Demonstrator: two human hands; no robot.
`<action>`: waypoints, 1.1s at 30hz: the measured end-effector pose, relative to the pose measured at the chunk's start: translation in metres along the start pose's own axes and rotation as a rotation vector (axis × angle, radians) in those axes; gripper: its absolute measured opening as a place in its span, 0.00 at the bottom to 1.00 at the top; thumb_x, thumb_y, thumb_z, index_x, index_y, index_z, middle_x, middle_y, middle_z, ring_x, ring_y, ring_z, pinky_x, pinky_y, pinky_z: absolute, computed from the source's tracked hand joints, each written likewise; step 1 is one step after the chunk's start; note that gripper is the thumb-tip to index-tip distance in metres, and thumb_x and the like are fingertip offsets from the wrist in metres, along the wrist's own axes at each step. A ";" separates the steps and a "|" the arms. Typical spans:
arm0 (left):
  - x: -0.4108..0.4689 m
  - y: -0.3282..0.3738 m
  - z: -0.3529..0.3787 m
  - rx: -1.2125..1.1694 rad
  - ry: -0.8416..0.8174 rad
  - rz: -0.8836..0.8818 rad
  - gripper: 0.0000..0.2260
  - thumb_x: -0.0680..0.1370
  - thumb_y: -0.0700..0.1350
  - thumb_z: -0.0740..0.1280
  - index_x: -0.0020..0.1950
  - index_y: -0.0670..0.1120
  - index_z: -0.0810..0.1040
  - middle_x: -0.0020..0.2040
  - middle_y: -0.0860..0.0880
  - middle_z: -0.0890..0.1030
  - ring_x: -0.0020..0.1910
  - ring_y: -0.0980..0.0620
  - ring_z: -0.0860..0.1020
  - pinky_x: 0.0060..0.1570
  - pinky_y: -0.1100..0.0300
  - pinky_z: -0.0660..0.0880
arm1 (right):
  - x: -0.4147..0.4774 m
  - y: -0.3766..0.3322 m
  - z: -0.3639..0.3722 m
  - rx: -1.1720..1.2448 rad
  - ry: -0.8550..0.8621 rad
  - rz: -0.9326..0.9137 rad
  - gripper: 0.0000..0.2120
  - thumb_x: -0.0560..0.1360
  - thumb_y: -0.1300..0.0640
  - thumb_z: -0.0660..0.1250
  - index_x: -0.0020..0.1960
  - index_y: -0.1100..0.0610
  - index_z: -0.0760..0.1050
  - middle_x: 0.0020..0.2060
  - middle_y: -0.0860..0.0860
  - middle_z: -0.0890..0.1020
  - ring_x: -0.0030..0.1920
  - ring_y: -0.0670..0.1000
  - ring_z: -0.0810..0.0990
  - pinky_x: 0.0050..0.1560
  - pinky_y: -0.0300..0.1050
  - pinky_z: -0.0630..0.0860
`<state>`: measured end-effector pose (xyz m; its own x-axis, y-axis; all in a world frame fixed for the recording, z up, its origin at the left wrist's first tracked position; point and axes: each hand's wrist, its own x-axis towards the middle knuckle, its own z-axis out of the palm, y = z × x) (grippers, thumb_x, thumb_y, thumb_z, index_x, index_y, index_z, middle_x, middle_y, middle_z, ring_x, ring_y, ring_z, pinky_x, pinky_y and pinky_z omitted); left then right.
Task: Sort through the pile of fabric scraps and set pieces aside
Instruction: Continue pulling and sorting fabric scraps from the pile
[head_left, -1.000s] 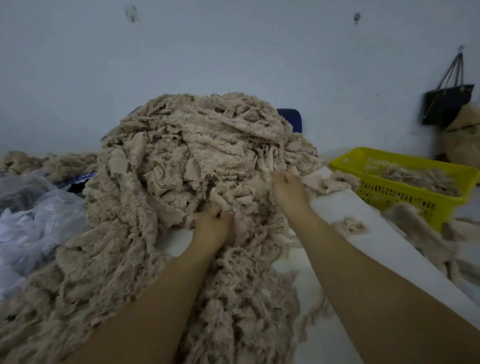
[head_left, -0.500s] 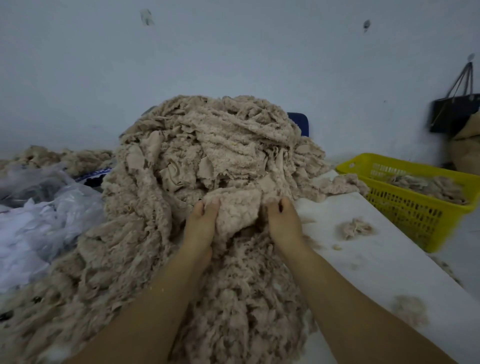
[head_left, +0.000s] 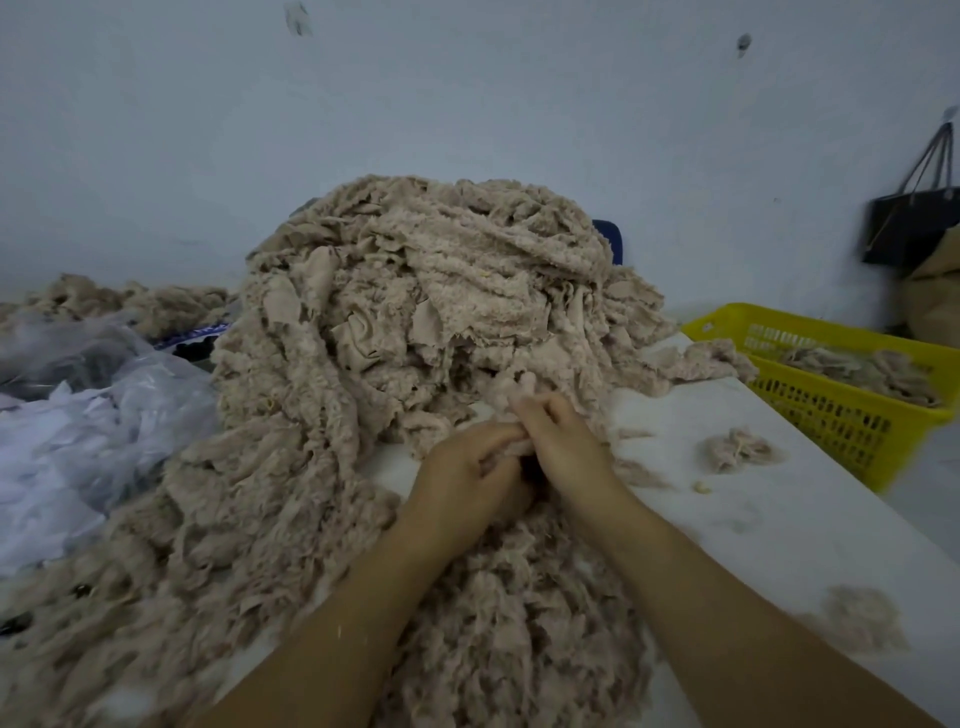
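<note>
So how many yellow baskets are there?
1: the yellow basket beside the table's right edge, holding some scraps. The big pile could hide others.

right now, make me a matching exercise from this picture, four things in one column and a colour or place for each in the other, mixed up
1 basket
2 handbag
3 scrap pile
4 plastic bags

a black, hanging at the far right
b clear, at the left
c yellow
d beige, in the middle

Pairs: 1-c, 2-a, 3-d, 4-b
</note>
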<state>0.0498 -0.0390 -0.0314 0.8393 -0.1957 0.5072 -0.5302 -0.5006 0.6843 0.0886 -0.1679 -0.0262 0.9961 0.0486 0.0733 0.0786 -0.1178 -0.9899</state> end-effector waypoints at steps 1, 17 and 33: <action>-0.001 0.000 0.001 0.063 -0.037 0.021 0.15 0.78 0.38 0.63 0.57 0.53 0.84 0.43 0.58 0.80 0.43 0.59 0.77 0.44 0.67 0.72 | 0.000 0.000 0.000 0.110 -0.019 0.066 0.09 0.79 0.47 0.64 0.45 0.52 0.72 0.41 0.50 0.78 0.42 0.48 0.78 0.40 0.43 0.72; 0.002 -0.028 -0.029 -0.207 0.580 -0.394 0.24 0.79 0.32 0.60 0.65 0.58 0.76 0.46 0.62 0.82 0.33 0.59 0.81 0.32 0.61 0.79 | 0.008 -0.014 -0.025 0.787 0.186 0.017 0.13 0.82 0.68 0.54 0.53 0.57 0.75 0.44 0.52 0.82 0.28 0.44 0.75 0.30 0.37 0.74; 0.006 -0.017 0.001 -0.143 -0.046 -0.369 0.13 0.82 0.57 0.63 0.46 0.49 0.78 0.38 0.58 0.79 0.40 0.55 0.77 0.38 0.66 0.72 | -0.002 -0.008 -0.013 0.728 -0.265 0.080 0.20 0.82 0.67 0.50 0.64 0.55 0.74 0.58 0.50 0.84 0.20 0.42 0.61 0.19 0.32 0.61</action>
<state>0.0637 -0.0325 -0.0402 0.9794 -0.0643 0.1916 -0.2007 -0.4223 0.8840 0.0868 -0.1798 -0.0169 0.9478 0.3137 0.0576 -0.1303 0.5455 -0.8279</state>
